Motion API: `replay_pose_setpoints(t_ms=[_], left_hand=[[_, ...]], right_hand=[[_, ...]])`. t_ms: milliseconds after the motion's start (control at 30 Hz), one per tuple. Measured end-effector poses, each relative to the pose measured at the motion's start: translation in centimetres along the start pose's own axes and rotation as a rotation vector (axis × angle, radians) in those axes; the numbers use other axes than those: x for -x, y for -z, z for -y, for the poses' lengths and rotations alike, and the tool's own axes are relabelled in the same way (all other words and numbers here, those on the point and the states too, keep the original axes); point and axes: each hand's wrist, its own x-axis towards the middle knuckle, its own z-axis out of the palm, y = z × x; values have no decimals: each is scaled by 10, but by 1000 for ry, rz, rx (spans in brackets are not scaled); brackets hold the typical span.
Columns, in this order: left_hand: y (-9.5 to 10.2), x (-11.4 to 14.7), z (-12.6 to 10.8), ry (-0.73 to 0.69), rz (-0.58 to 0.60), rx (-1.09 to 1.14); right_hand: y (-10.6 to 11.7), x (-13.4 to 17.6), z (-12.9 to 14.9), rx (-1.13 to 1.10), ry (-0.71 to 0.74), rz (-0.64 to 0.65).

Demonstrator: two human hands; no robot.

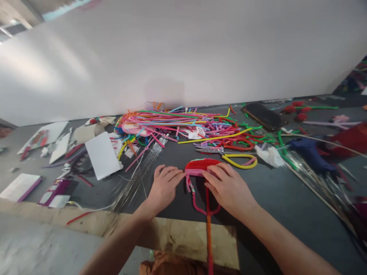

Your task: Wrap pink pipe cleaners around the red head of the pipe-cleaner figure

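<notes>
Between my hands lies a pipe-cleaner craft piece (pixel 200 164), with a red rounded top and pink strands across its lower edge. A thin pink loop hangs below it, and a red-to-orange pipe-cleaner stem (pixel 209 233) runs down towards me. At the piece's left end, my left hand (pixel 164 185) pinches the edge between thumb and fingers. My right hand (pixel 231 187) grips the right side, its fingers covering part of the red and pink strands. Just beyond sit a bent yellow pipe cleaner (pixel 241 165) and a pair of red-handled scissors (pixel 237 144).
A heap of coloured pipe cleaners (pixel 172 122) spreads along the back by the white wall (pixel 183 53). Thin wires (pixel 143 168) lie left of centre, near a white card (pixel 103 156). At right are a dark phone (pixel 264 116), crumpled tissue (pixel 270 156) and a blue glue gun (pixel 314 154).
</notes>
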Motion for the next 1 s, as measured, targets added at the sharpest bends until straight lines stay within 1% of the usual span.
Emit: replay_pose_setpoints(t_ms=[133, 200, 367, 433, 500, 600, 667, 733, 800, 867, 900, 933, 1000], left_hand=[[-7, 1, 0, 55, -32, 61], [-9, 1, 0, 62, -28, 89], [-17, 0, 0, 147, -26, 92], [-18, -1, 0, 191, -33, 100], [-18, -2, -1, 226, -29, 110], [-16, -4, -4, 246, -4, 106], [-15, -7, -7, 250, 16, 96], [-14, -10, -7, 262, 38, 95], [-14, -13, -5, 257, 61, 124], [-14, -15, -1, 257, 63, 205], [-13, -15, 1, 277, 59, 281], [-13, -15, 3, 321, 58, 393], [-11, -13, 6, 482, 76, 735]], right_hand=[[-10, 4, -1, 60, 28, 68], [-13, 6, 2, 99, 27, 95], [-15, 7, 5, 149, 48, 120], [-13, 5, 3, 143, 60, 98], [-10, 3, 3, 114, 61, 43], [-6, 2, 11, 34, 26, -21], [-6, 2, 24, -4, -8, 24], [-8, -1, 38, 16, -32, 126], [-11, -7, 50, 83, -53, 223], [-14, -15, 56, 151, -85, 277], [-15, -18, 57, 173, -99, 288], [-15, -20, 56, 182, -112, 286], [-15, -21, 53, 149, -120, 240]])
